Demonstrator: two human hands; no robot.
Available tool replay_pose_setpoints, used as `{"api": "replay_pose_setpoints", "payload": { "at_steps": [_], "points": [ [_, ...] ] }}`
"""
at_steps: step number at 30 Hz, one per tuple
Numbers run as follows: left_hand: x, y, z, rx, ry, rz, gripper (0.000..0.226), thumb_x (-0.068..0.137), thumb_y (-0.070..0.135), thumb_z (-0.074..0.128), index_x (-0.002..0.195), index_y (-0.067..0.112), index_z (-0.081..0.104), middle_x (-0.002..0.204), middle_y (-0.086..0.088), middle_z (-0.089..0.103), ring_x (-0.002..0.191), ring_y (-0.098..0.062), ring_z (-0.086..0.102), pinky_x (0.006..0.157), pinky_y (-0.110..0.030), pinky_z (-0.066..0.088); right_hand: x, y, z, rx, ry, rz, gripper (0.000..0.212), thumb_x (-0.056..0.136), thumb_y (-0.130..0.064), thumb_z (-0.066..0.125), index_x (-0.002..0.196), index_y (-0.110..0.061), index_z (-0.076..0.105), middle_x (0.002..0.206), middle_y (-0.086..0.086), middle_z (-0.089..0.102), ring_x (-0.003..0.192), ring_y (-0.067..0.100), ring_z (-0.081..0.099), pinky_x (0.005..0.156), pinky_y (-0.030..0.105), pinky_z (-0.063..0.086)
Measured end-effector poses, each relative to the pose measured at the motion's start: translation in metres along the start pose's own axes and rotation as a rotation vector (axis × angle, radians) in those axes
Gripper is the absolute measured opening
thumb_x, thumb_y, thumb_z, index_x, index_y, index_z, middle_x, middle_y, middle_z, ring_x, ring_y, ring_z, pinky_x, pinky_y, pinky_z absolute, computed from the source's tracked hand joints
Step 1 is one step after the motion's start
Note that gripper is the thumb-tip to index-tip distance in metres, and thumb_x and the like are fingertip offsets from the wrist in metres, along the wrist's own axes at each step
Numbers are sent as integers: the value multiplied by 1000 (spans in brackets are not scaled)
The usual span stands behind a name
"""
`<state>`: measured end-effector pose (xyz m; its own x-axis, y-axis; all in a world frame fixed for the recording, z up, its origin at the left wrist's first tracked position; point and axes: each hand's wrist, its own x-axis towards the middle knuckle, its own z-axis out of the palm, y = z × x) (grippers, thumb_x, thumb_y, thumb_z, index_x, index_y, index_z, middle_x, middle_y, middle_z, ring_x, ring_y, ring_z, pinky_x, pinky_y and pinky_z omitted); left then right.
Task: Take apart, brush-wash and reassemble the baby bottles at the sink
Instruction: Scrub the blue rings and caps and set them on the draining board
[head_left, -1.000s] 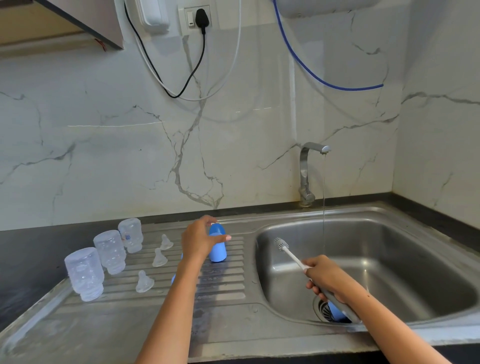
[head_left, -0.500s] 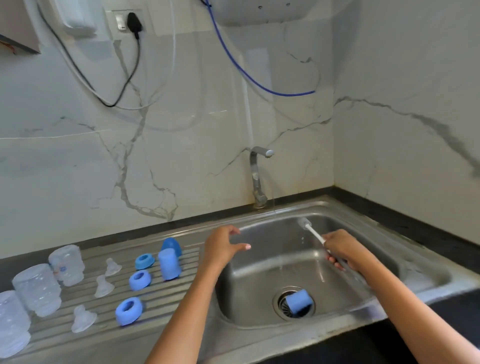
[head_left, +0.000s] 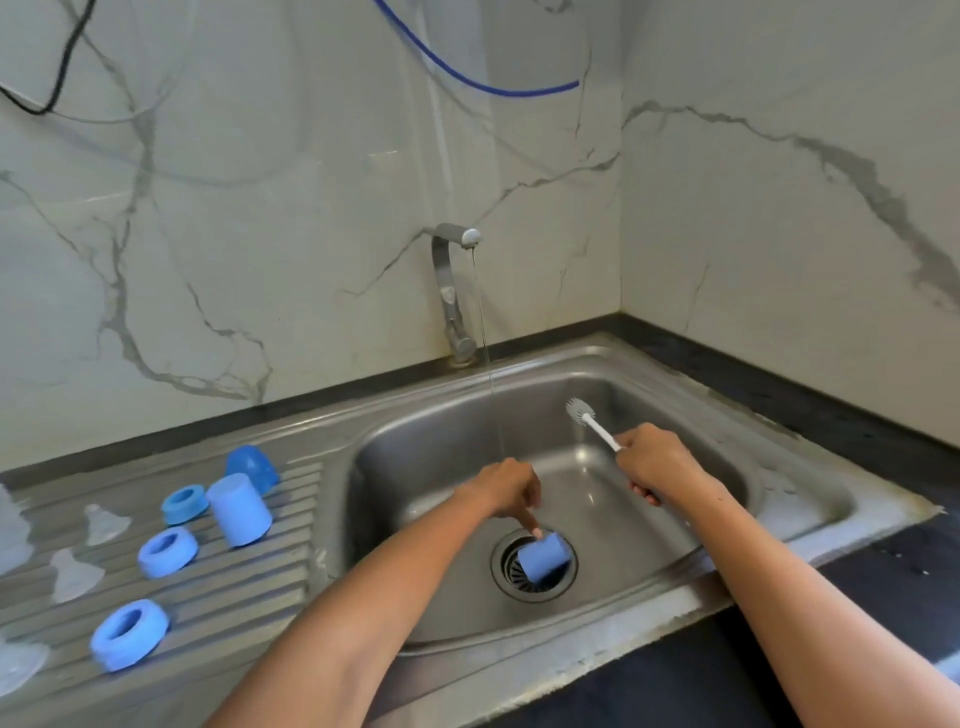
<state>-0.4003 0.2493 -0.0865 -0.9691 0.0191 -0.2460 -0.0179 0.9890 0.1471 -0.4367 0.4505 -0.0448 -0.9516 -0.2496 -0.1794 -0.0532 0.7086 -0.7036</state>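
Our left hand (head_left: 506, 488) has swung from the draining surface down into the sink (head_left: 779, 499), open, fingertips touching the blue cap (head_left: 540, 561) on the drain (next to wash, we judge). Our right hand (head_left: 657, 465) stays closed around the brush (head_left: 592, 423).

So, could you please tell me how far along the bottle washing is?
Done: the bottles are apart; three blue collar rings, two blue caps and clear teats lie on the drainboard. In hand: the left hand reaches the cap on the drain; the right hand holds the bottle brush. Left: that cap, then reassembly.
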Motion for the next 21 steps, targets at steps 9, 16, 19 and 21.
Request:
{"api": "replay_pose_setpoints", "payload": {
  "at_steps": [9,16,19,21],
  "points": [
    [16,12,31,76,-166,83,46,64,33,87,98,7,71,100,-8,71,93,-26,65,78,-29,50,-2,-2,6,-75,-41,-50,40,90,-6,39,121,-12,63,72,12,63,56,25,53,54,30,47],
    [8,5,-1,-52,43,-27,49,66,30,86,104,3,68,104,-10,69,97,-25,63,77,-27,47,-6,-3,4,-56,-60,-90,42,88,-6,38,123,-12,62,69,11,63,53,22,53,53,29,47],
    [-8,-13,-23,-201,243,-113,47,68,27,84,105,6,63,96,-7,64,90,-23,60,72,-27,43,-10,-6,4,-39,-68,-117,44,91,-7,39,130,-16,58,75,11,63,57,21,54,51,28,47],
    [-22,-23,-33,-313,388,-158,41,68,25,84,98,10,60,88,-3,59,81,-20,55,67,-27,40,-13,-7,3,-7,-77,-133,46,92,-9,39,134,-20,55,76,10,63,55,19,53,48,27,45]
  ]
}}
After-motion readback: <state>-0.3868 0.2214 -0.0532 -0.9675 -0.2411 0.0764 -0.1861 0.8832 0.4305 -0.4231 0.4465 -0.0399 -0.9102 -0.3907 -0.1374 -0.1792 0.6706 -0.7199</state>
